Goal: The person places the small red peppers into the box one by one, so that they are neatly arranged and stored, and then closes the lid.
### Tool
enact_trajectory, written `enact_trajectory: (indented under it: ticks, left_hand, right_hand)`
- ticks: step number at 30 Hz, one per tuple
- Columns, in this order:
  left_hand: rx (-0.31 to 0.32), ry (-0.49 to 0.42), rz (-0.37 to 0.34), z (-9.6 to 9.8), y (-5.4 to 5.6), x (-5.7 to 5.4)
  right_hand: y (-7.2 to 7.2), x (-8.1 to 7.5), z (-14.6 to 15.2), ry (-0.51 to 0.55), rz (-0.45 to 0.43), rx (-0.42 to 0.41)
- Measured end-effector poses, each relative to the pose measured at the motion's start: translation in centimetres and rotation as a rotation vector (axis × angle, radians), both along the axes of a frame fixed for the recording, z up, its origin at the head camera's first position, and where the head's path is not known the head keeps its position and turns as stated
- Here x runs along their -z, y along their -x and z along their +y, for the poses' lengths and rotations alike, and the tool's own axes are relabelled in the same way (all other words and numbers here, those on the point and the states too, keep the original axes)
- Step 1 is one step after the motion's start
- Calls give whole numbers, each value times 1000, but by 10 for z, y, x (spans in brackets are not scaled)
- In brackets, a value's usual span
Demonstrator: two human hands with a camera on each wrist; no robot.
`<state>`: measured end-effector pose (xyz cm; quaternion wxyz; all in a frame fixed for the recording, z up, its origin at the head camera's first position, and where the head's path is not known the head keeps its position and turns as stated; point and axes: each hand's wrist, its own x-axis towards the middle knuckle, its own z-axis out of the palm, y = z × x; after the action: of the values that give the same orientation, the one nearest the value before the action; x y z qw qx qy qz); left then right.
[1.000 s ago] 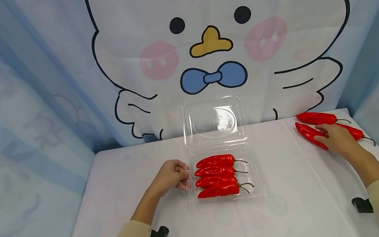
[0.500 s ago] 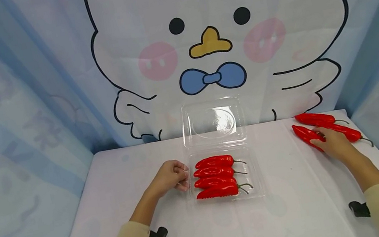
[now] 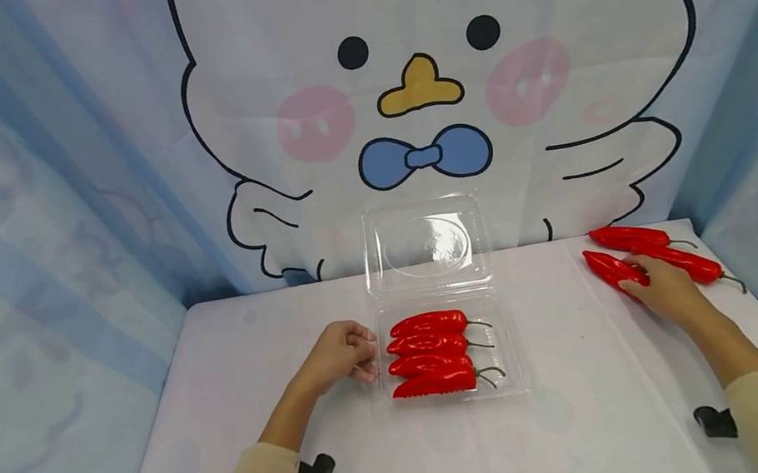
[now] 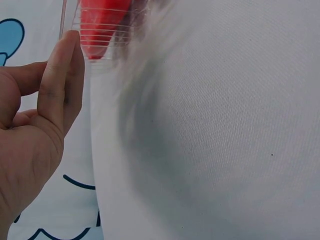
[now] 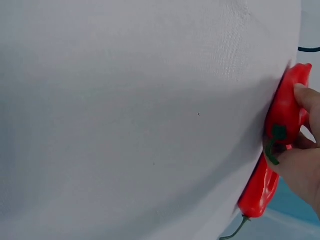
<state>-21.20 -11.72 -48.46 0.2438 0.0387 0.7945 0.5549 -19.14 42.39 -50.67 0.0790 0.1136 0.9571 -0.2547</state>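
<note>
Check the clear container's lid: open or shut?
Open: the lid is folded back behind the tray, leaving four red peppers uncovered.

Soft, even light fills the head view, with white glare on the clear lid (image 3: 446,240) and small highlights on the red peppers (image 3: 429,345). Both wrist views look dimmer; soft-edged shadows grey the worktop (image 5: 125,75), whose edge bows in the right one.

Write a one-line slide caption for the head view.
Left hand at an open clear box of four red peppers; right hand grips another pepper beside two more.
</note>
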Motion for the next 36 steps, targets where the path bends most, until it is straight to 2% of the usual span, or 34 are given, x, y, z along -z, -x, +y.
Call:
enact_trajectory:
  ticks: [8,16,25,36]
  left_hand:
    - [-2,21,-3,1,0,-1]
    - [1,20,-4,1,1,0]
    - [-8,23,-6,2,0,-3]
    - [-5,6,-4,0,1,0]
  right_hand:
    - [-5,0,-2,29,-4,21]
    - [-8,1,-2,19,14,5]
    - [-12,-4,-2,21,34,-10]
    - [-18,-17,-11,18,93,-66]
